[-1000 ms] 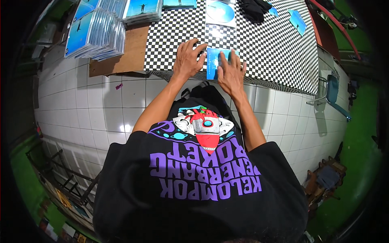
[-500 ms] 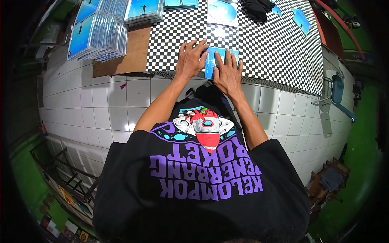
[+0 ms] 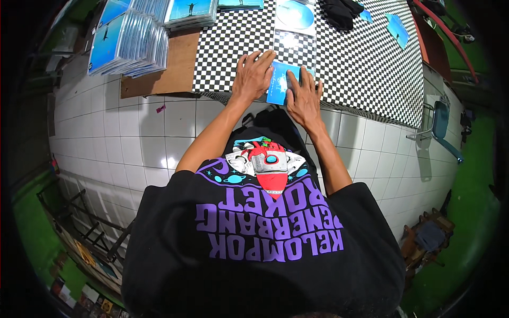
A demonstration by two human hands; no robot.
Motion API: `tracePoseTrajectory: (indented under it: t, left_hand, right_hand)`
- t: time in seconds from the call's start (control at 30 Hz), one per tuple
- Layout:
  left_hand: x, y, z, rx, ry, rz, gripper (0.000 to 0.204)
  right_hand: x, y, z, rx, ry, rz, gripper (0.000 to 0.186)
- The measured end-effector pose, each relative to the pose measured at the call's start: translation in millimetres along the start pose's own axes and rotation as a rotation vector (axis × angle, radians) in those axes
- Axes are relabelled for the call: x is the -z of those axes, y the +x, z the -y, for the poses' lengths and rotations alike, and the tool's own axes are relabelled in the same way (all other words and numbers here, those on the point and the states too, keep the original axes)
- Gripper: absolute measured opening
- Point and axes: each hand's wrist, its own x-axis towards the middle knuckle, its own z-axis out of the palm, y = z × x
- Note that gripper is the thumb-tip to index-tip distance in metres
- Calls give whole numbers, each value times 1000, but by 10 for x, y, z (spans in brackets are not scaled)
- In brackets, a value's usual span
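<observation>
A blue printed booklet lies at the table's near edge, in front of me. My right hand rests on its right part with the fingers stretched out flat. Along the booklet's left edge lies my left hand, its fingers extended and the tips by the booklet's far left corner. Just beyond is an opened CD case: its clear lid shows the checkered cloth through it, and a pale blue disc sits in the far half. Whether the booklet's far edge is inside the lid, I cannot tell.
Tall stacks of filled CD cases stand at the left, partly over a bare brown board. More cases sit farther back. A black cloth and a loose blue card lie right on the checkered tablecloth. A chair stands right.
My right hand has shifted a little to the right across the booklet, uncovering more of its middle. The booklet is turned slightly. My left hand stays nearly in place.
</observation>
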Motion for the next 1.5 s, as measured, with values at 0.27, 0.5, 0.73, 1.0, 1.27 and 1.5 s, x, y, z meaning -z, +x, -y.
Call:
tracePoseTrajectory:
  t: [0.27, 0.5, 0.73, 1.0, 1.27, 1.5]
  left_hand:
    - [8, -15, 20, -12, 4, 10, 43]
    - [17, -7, 10, -2, -30, 3, 46]
    - [49, 16, 10, 54, -83, 26, 52]
    - [55, 25, -9, 58, -81, 25, 55]
    - [82, 23, -32, 64, -105, 19, 56]
    - [132, 30, -40, 67, -93, 35, 53]
  right_hand:
    - [119, 108, -169, 89, -88, 74, 54]
    - [26, 268, -246, 106, -141, 68, 53]
    - [-31, 397, -241, 69, -154, 57, 53]
    - [-70, 712, -369, 86, -159, 42, 54]
    - [-129, 934, -410, 59, -165, 37, 54]
    - [-144, 996, -404, 41, -182, 58, 54]
